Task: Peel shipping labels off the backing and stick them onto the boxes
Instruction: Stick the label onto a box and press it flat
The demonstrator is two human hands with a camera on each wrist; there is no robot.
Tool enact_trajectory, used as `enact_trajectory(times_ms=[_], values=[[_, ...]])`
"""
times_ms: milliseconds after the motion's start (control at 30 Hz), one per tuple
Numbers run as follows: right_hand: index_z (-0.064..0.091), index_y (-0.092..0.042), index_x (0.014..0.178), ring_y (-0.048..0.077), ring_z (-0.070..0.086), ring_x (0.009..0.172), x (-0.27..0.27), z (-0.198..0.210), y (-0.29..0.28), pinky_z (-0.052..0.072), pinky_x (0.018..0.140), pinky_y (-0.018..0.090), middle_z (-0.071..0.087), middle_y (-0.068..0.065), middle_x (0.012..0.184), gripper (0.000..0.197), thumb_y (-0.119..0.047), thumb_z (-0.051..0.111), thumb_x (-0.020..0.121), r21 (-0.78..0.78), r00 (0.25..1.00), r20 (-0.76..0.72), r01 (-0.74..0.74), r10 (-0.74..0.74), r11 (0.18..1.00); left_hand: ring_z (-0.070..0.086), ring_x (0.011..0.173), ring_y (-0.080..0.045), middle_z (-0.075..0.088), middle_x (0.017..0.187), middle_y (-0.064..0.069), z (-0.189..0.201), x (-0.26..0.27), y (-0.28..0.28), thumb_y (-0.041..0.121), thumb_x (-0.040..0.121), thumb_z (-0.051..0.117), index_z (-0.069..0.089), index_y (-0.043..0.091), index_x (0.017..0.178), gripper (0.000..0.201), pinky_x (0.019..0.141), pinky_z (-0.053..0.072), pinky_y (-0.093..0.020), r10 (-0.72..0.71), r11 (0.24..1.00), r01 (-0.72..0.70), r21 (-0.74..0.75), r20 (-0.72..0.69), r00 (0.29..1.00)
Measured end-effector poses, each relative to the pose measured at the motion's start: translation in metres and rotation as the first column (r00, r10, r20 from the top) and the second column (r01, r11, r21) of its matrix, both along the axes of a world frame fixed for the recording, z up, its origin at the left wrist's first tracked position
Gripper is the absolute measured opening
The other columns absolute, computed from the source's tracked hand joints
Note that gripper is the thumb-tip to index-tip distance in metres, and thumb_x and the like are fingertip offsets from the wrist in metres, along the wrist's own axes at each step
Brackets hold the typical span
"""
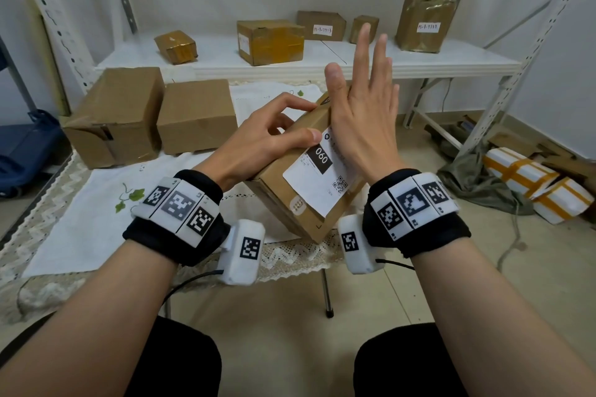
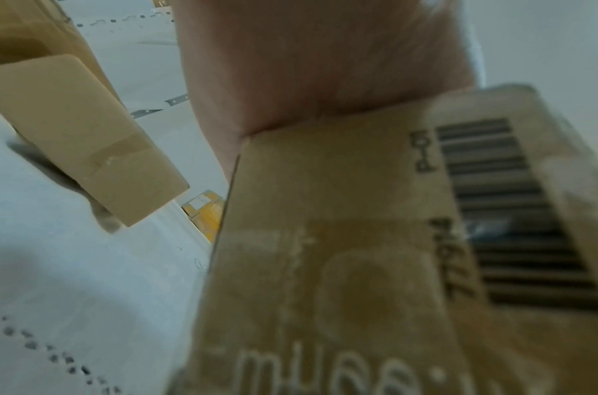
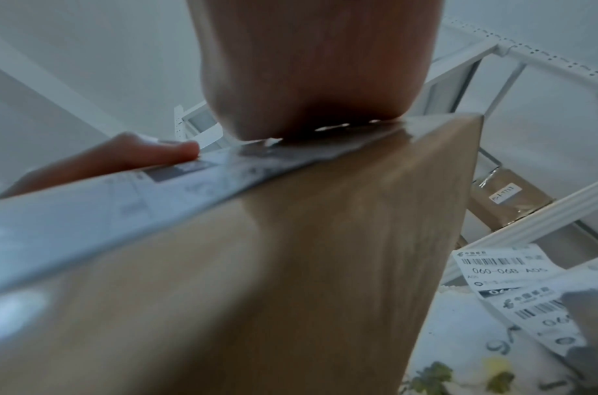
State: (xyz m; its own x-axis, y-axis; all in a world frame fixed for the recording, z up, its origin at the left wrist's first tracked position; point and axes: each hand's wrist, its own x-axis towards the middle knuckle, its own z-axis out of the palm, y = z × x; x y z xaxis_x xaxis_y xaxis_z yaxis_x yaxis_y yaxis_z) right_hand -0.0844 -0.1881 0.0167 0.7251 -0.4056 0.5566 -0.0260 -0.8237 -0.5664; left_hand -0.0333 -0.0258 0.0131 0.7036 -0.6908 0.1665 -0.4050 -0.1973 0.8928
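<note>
A brown cardboard box (image 1: 287,203) is held tilted over the table's front edge. A white shipping label (image 1: 314,177) with a black "060" block lies on its upper face. My left hand (image 1: 264,135) grips the box from the left, thumb on the label's far end. My right hand (image 1: 361,106) has straight, spread fingers pointing up, and the heel of its palm presses on the label. In the right wrist view the palm (image 3: 307,66) sits on the label (image 3: 121,208) beside the left thumb (image 3: 138,155). The left wrist view shows the box's barcoded side (image 2: 358,240).
Two plain brown boxes (image 1: 119,113) (image 1: 196,116) stand on the white tablecloth (image 1: 80,229) at the left. More label sheets (image 3: 503,270) lie on the cloth. A white shelf (image 1: 419,64) behind carries several boxes. White taped parcels (image 1: 532,184) lie on the floor at the right.
</note>
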Motion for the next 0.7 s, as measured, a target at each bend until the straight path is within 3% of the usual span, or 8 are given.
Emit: enact_trajectory(times_ms=[200,267,367,467,567,700], values=[[-0.012,-0.03,0.163,0.023,-0.008,0.16,0.0,0.004,-0.007,-0.005,0.125,0.059,-0.016,0.004,0.172,0.068,-0.055,0.02,0.109,0.179,0.999,0.029,0.023,-0.028,0.984,0.076,0.086,-0.023,0.073,0.107,-0.006,-0.001,0.001,0.0,0.055,0.075,0.071,0.058,0.041,0.126,0.054,0.077,0.061,-0.038,0.01,1.0,-0.011,-0.017,-0.027,1.0],[-0.011,-0.03,0.164,0.025,-0.007,0.16,-0.002,0.003,-0.006,-0.005,0.125,0.059,-0.016,0.005,0.172,0.068,-0.055,0.021,0.108,0.135,0.999,0.048,0.002,-0.009,0.991,0.076,0.085,-0.026,0.074,0.107,-0.009,0.001,0.003,0.001,0.05,0.079,0.069,0.059,0.038,0.125,0.049,0.075,0.061,-0.04,0.042,0.997,-0.046,-0.061,-0.068,0.997],[-0.01,-0.032,0.163,0.026,-0.011,0.159,-0.003,-0.004,0.003,-0.01,0.123,0.054,-0.018,0.003,0.172,0.068,-0.056,0.021,0.107,0.017,0.999,0.017,-0.048,0.048,0.999,0.075,0.079,-0.023,0.074,0.108,-0.012,0.005,0.005,0.002,0.05,0.079,0.067,0.058,0.038,0.123,0.046,0.067,0.058,-0.03,0.083,0.99,-0.093,-0.102,-0.096,0.992],[-0.007,-0.034,0.164,0.025,-0.015,0.159,-0.004,-0.014,0.012,-0.012,0.124,0.051,-0.017,0.0,0.172,0.069,-0.06,0.02,0.106,-0.085,0.998,-0.025,-0.062,0.06,0.995,0.075,0.081,-0.022,0.073,0.107,-0.012,0.005,0.005,0.002,0.05,0.079,0.067,0.058,0.041,0.12,0.043,0.071,0.058,-0.032,0.083,0.99,-0.091,-0.104,-0.073,0.994],[-0.006,-0.033,0.164,0.024,-0.014,0.159,-0.003,-0.013,0.01,-0.01,0.126,0.052,-0.016,0.0,0.172,0.07,-0.061,0.021,0.106,-0.075,0.999,-0.024,-0.035,0.033,0.997,0.075,0.084,-0.021,0.073,0.105,-0.009,0.001,0.005,0.002,0.051,0.078,0.069,0.059,0.039,0.122,0.047,0.077,0.059,-0.037,0.067,0.993,-0.071,-0.099,-0.038,0.997],[-0.009,-0.03,0.164,0.025,-0.012,0.159,-0.002,-0.005,0.003,-0.01,0.125,0.05,-0.015,0.001,0.172,0.071,-0.059,0.021,0.106,-0.043,1.0,0.011,0.01,-0.009,0.999,0.075,0.085,-0.018,0.073,0.103,-0.004,0.002,0.004,0.004,0.057,0.07,0.07,0.06,0.036,0.125,0.06,0.075,0.06,-0.032,0.05,0.992,-0.052,-0.115,-0.021,0.999]])
